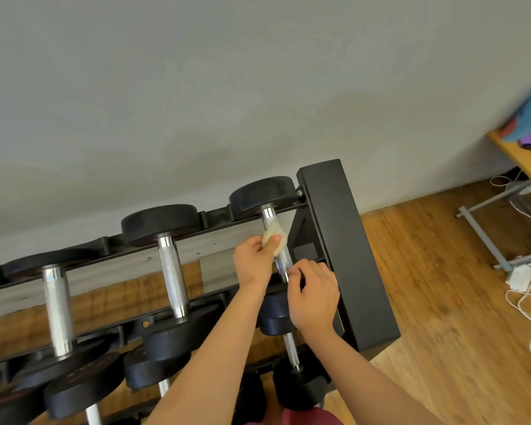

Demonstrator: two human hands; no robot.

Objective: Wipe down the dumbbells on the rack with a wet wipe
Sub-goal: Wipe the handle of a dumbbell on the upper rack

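A black rack (347, 240) carries several black dumbbells with knurled steel handles. The rightmost top dumbbell (262, 194) lies beside the rack's end post. My left hand (253, 260) pinches a crumpled off-white wet wipe (275, 237) and holds it against that dumbbell's handle. My right hand (314, 294) lies lower on the same handle, its fingertips pinching the bar near the front head. Two more top-row dumbbells, the middle dumbbell (172, 271) and the left dumbbell (57, 308), lie to the left. The front head of the rightmost one is partly hidden by my hands.
A lower row of dumbbells (288, 348) sits under my forearms. A grey wall rises behind the rack. Wooden floor spreads to the right, with white cables and a power adapter (521, 276), a grey metal frame (485, 222), and a wooden tabletop (521, 157) holding coloured cloth.
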